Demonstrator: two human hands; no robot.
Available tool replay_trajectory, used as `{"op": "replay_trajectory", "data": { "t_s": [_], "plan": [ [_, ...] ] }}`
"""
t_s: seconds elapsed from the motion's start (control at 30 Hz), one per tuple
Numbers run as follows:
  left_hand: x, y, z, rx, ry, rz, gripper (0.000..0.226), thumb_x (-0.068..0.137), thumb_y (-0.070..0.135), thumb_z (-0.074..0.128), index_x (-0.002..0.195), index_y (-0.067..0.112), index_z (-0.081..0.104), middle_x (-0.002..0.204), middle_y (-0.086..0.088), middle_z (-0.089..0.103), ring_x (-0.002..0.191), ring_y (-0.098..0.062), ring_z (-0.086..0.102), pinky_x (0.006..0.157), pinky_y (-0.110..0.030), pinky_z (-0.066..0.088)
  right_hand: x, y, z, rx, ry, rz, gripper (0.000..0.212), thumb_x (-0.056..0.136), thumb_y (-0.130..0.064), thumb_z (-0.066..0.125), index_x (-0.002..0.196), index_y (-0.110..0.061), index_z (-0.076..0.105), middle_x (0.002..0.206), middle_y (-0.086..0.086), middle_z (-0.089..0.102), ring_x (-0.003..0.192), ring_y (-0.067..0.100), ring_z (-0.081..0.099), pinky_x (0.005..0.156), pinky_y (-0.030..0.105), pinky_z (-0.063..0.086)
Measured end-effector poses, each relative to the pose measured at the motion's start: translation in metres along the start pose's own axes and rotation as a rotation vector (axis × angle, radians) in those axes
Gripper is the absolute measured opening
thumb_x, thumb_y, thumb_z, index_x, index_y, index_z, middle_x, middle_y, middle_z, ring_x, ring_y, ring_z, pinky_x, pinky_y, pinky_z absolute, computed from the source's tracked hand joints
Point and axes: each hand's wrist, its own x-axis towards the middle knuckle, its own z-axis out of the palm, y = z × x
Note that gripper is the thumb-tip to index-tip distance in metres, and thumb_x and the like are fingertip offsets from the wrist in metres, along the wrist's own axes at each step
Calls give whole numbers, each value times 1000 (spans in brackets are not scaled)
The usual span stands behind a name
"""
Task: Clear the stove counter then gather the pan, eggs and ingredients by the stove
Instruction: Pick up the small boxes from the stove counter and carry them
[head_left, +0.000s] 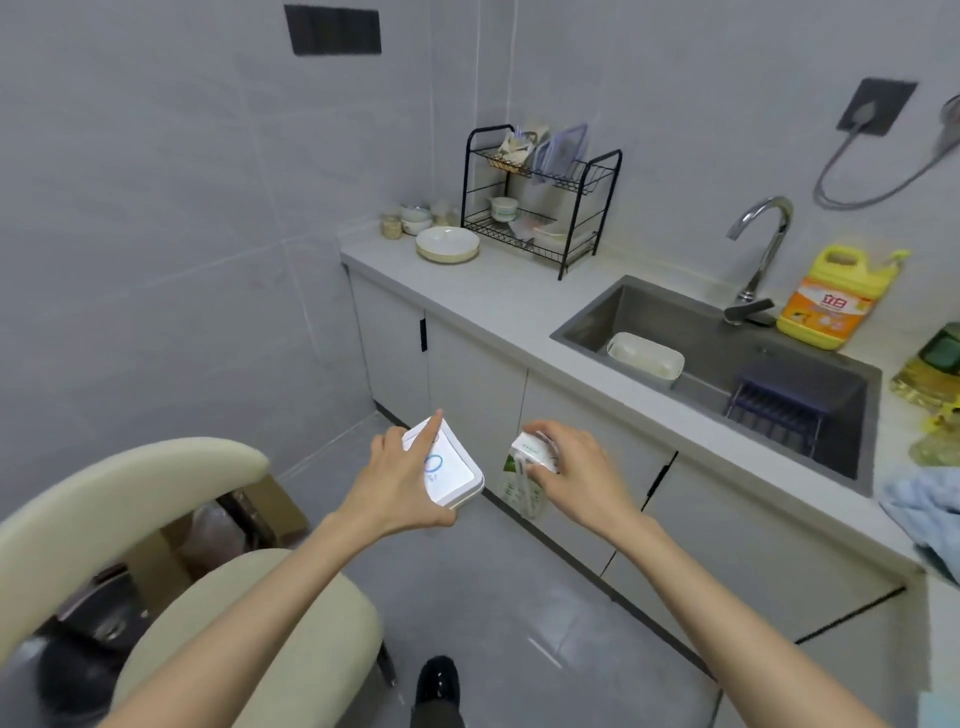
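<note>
Grey-tiled kitchen, counter (519, 291) with sink (597, 322), left hand (400, 478) gripping a white box (452, 467) below the sink, right hand (566, 478) gripping a carton (524, 467) beside it.

A smooth white box (452, 467) with a slight gloss, plastic by its look, and a small carton (524, 483) of printed paperboard. The desk (498, 291) is a pale, smooth, matt slab. Set into it is a sink (675, 312) of dull grey metal, with a brightly polished metal tap (763, 244). The dish rack (540, 202) is black coated wire. The yellow detergent bottle (831, 296) is glossy plastic. A blue cloth (924, 509) looks soft. The chair (249, 613) has smooth cream upholstery. The floor (519, 623) is glossy grey tile that reflects light.
</note>
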Motion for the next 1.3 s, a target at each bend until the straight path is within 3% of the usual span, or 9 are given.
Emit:
{"op": "replay_trajectory", "data": {
  "t_s": [0.33, 0.53, 0.97, 1.2, 1.3],
  "plan": [
    [200, -80, -49, 3, -6, -74, 119, 60, 47, 72, 150, 37, -5, 122, -2, 30, 115, -22, 26, 85, -32, 45, 223, -10, 30, -31, -7, -26, 43, 88, -25, 59, 130, -29, 49, 127, -8, 57, 117, 15, 47, 80, 27, 36],
    [299, -117, -77, -45, 21, -124, 117, 60, 45, 73, 149, 38, -2, 127, -2, 29, 121, -21, 23, 80, -29, 39, 339, -8, 44, -22, -21, -29, 43, 88, -28, 58, 129, -32, 47, 121, -5, 58, 113, 18, 49, 82, 35, 45],
    [533, -209, -108, -63, 74, -280, 120, 59, 46, 78, 150, 33, 2, 127, -7, 31, 123, -25, 24, 85, -27, 31, 607, 13, 103, 71, -112, -124, 44, 88, -28, 60, 129, -32, 47, 123, -8, 56, 115, 17, 48, 85, 34, 44],
    [643, -250, -135, -4, 39, -362, 119, 62, 46, 77, 151, 34, -1, 134, -7, 30, 128, -25, 23, 85, -31, 38, 743, 9, 131, 125, -174, -161, 44, 88, -27, 63, 129, -27, 49, 125, -3, 57, 117, 17, 50, 82, 27, 40],
    [681, -270, -144, 34, 22, -365, 120, 61, 48, 76, 151, 35, -2, 135, -7, 31, 127, -26, 25, 89, -35, 42, 790, 4, 144, 171, -187, -133, 44, 87, -26, 64, 129, -26, 50, 125, -2, 58, 116, 15, 52, 90, 30, 44]
  ]
}}
